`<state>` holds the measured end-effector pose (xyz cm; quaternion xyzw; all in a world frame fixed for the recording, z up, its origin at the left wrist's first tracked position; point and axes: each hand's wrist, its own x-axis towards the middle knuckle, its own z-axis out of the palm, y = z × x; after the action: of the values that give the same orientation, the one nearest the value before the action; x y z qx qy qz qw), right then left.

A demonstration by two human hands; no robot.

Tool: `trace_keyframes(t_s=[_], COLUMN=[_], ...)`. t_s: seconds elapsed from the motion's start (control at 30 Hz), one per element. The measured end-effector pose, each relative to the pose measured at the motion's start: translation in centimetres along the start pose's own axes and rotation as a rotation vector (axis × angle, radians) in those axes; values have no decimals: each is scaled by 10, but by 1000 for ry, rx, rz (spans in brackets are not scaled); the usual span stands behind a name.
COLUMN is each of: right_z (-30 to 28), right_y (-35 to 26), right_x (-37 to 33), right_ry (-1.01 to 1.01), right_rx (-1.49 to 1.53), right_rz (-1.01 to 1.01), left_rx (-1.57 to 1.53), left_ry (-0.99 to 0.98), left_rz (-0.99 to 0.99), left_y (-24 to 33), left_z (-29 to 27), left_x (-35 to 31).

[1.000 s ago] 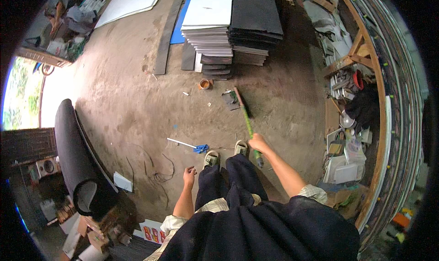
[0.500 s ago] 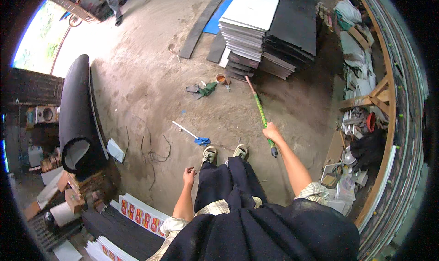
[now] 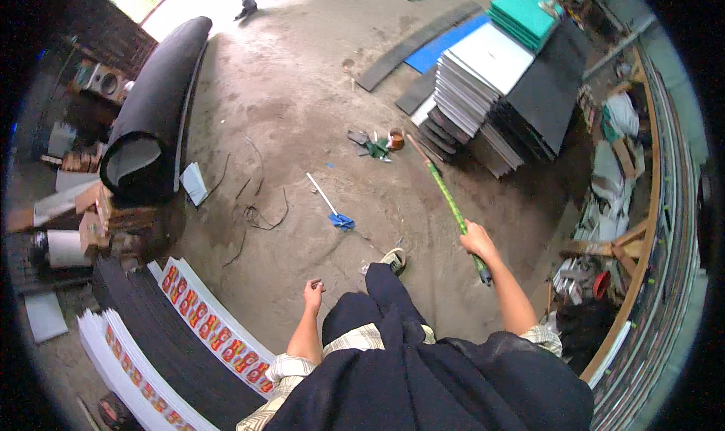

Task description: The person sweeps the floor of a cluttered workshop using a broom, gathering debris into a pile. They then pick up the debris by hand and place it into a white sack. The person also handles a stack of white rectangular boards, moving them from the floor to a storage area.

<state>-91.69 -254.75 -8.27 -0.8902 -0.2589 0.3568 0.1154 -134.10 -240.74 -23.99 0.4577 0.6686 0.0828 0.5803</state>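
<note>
My right hand (image 3: 478, 239) is closed around a long thin stick (image 3: 447, 193) with a green and yellow patterned wrap. Its bare brownish end points away toward the stacked sheets, and a dark cap shows at the near end, below my hand. My left hand (image 3: 313, 287) hangs beside my left leg with its fingers curled; whether anything small sits in them is too small to make out. On the floor ahead lie a white stick with a blue piece (image 3: 340, 221) at its end, a brown cup-like container (image 3: 396, 138) and green and grey scraps (image 3: 375, 147).
Stacked white sheets (image 3: 483, 57) and dark sheets (image 3: 550, 84) stand ahead right, with green sheets (image 3: 526, 16) on top. A large black roll (image 3: 155, 106) lies at left. Printed sheets (image 3: 215, 329) stand near left. Loose wire (image 3: 264, 223) crosses the floor. A wooden-framed rack (image 3: 651, 204) lines the right.
The view has turned left and my feet have shifted in a step. My right hand still grips the stick, which hangs at a similar slant. The person far ahead now shows only legs.
</note>
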Motion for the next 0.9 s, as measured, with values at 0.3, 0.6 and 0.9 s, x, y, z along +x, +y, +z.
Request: trace_keyframes(t_s=[0.3, 0.6, 0.9], right_z=[13, 127, 272], right_y=[11, -21, -3], right_x=[-63, -150, -176], right_ry=[-134, -880, -873], right_rx=[40, 152, -407], right_rz=[-17, -96, -619], left_rx=[-200, -368, -441], left_ry=[72, 266, 375], left_rz=[179, -77, -255], left_y=[-54, -269, -366], left_z=[-3, -11, 34], left_x=[-29, -187, -277])
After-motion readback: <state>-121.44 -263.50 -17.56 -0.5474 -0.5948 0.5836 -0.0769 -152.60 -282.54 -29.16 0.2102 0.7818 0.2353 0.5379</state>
